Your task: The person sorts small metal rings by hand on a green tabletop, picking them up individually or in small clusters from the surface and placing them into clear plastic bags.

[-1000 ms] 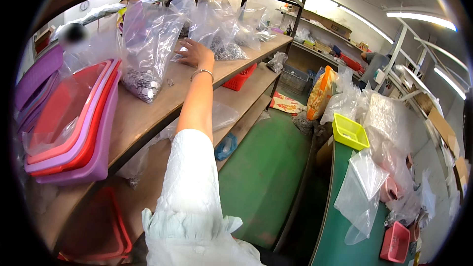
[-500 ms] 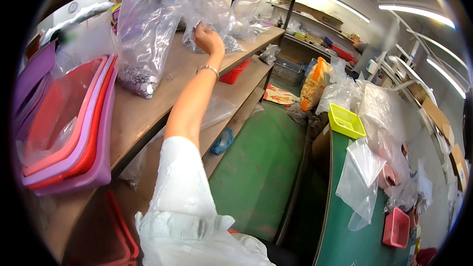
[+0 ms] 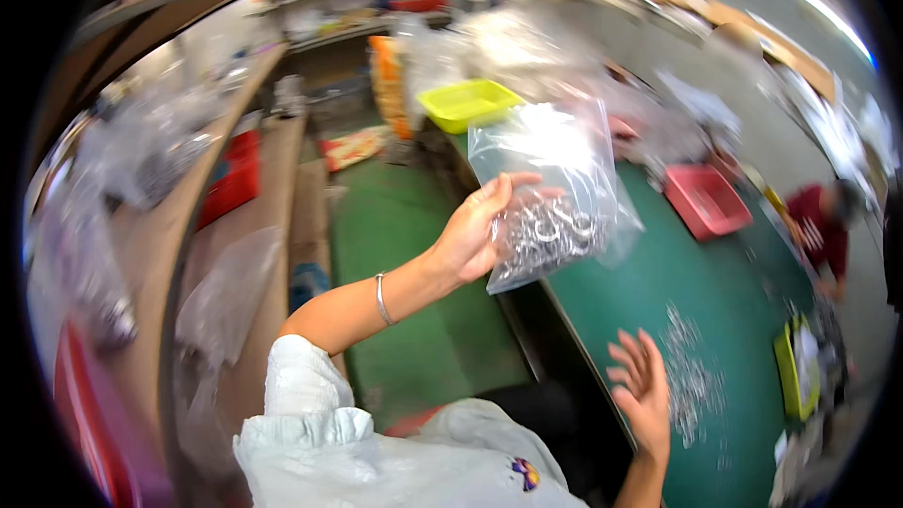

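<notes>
My left hand point(image 3: 467, 237) is closed on the side of a see-through plastic bag point(image 3: 555, 216), holding it up in front of me beside the green table. Shiny metal pieces, ring- or clasp-like, lie bunched in its lower part. Some of my fingers are hidden behind the plastic. At the near edge of the table my right hand point(image 3: 645, 393) is raised with its fingers apart and nothing in it. Close to its right, loose metal pieces point(image 3: 694, 381) are scattered over the green table point(image 3: 602, 287).
A yellow-green basket point(image 3: 467, 105) and a pink basket point(image 3: 707, 201) stand on the table. To the left, a wooden shelf point(image 3: 155, 273) carries plastic bags, with a red bin point(image 3: 230, 179) below. Another person point(image 3: 823, 226) is at the far right, past the table.
My left hand has come away from the bags on the shelf and now holds a bag of metal pieces. My view has swung right, and my right hand has come into it.
</notes>
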Demonstrator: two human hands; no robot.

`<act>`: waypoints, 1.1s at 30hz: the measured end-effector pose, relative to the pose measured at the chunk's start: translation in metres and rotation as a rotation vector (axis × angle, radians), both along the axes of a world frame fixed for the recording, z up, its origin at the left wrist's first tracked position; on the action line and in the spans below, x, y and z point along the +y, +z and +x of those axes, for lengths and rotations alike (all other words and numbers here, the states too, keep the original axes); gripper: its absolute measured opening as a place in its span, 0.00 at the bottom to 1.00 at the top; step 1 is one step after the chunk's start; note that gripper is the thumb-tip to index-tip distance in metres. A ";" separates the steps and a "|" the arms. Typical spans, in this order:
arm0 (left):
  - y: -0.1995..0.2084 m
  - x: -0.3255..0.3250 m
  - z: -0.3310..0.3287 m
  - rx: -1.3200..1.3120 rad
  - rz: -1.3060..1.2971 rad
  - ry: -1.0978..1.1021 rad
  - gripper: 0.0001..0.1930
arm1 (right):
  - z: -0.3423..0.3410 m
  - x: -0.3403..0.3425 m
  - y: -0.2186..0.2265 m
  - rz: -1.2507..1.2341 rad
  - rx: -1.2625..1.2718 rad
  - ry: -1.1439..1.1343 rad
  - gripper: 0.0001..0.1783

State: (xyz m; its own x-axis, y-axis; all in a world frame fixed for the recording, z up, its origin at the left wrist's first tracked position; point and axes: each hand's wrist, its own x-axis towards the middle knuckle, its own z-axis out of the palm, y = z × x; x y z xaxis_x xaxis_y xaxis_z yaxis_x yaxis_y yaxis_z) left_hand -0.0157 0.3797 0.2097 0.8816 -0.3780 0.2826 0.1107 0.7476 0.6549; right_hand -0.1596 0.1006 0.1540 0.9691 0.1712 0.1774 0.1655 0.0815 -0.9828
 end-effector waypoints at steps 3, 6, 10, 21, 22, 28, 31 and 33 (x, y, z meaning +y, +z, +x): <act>-0.034 -0.072 0.005 0.083 -0.024 -0.358 0.19 | 0.016 -0.005 -0.001 0.038 -0.113 -0.162 0.58; -0.057 -0.130 0.004 0.152 0.018 -0.583 0.20 | 0.017 -0.027 -0.001 0.230 -0.082 -0.252 0.52; -0.070 -0.192 -0.008 0.139 0.060 -0.765 0.22 | -0.019 -0.062 -0.017 0.014 0.039 -0.491 0.38; -0.091 -0.253 -0.003 0.207 0.064 -1.015 0.24 | -0.039 -0.056 -0.031 -0.058 0.065 -0.954 0.27; -0.091 -0.255 -0.003 0.210 0.071 -1.020 0.25 | -0.039 -0.055 -0.031 -0.060 0.079 -0.978 0.27; -0.093 -0.271 -0.003 0.107 0.099 -0.994 0.26 | -0.040 -0.049 -0.032 -0.049 0.087 -1.119 0.25; -0.102 -0.281 -0.008 0.023 0.109 -0.946 0.25 | -0.045 -0.050 -0.035 -0.024 0.089 -1.162 0.25; -0.104 -0.285 -0.013 -0.038 0.111 -0.902 0.24 | -0.053 -0.052 -0.038 -0.048 0.109 -1.182 0.28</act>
